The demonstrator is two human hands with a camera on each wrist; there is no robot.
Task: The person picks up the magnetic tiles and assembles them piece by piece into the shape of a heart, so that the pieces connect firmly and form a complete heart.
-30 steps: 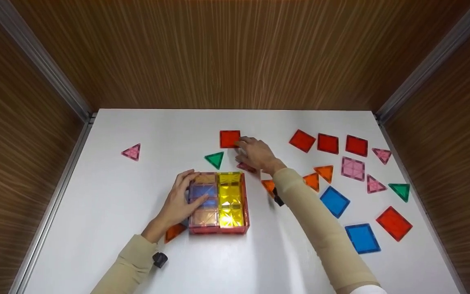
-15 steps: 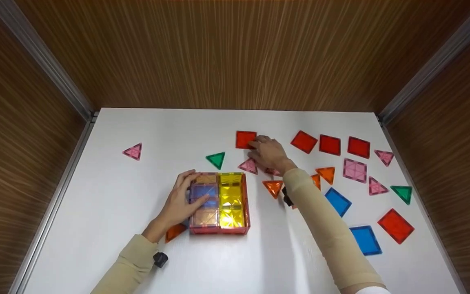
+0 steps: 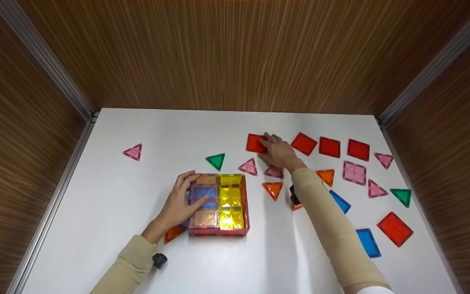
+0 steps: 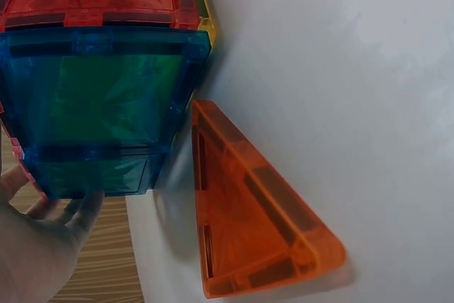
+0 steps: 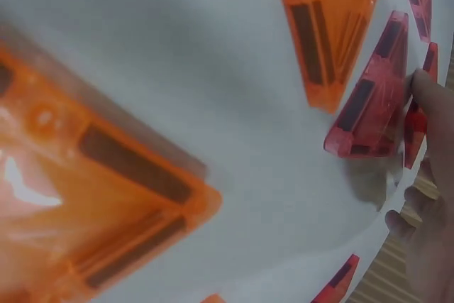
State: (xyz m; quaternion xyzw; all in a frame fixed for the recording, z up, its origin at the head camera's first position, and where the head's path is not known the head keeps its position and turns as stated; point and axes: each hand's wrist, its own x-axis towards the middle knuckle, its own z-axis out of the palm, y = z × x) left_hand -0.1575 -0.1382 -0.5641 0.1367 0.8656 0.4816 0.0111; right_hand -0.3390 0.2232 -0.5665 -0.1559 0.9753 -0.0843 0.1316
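Note:
My left hand (image 3: pixel 178 204) holds a box built of magnetic tiles (image 3: pixel 231 204) at its left side, thumb over the top and fingers at the far left corner. The box's top is yellow on the right, purple and pale orange on the left; the left wrist view shows its blue side (image 4: pixel 99 97). Beside it leans an orange triangle tile (image 4: pixel 255 225). Farther back, my right hand (image 3: pixel 282 153) has its fingertips on a red square tile (image 3: pixel 255 143) lying flat, partly covering it. A pink triangle tile (image 3: pixel 274 172) lies just under that hand, another pink triangle (image 3: pixel 248 167) to its left.
Several red squares (image 3: pixel 329 147) line the back right. Farther right lie a pink square (image 3: pixel 354 172), a green triangle (image 3: pixel 401 197), a red square (image 3: pixel 395 229) and blue squares (image 3: pixel 368 242). A lone pink triangle (image 3: pixel 134 152) is at far left; another green triangle (image 3: pixel 216 161) lies behind the box.
My right hand has slid the red square tile rightward along the table, toward the other red squares. The left hand and the box have stayed in place.

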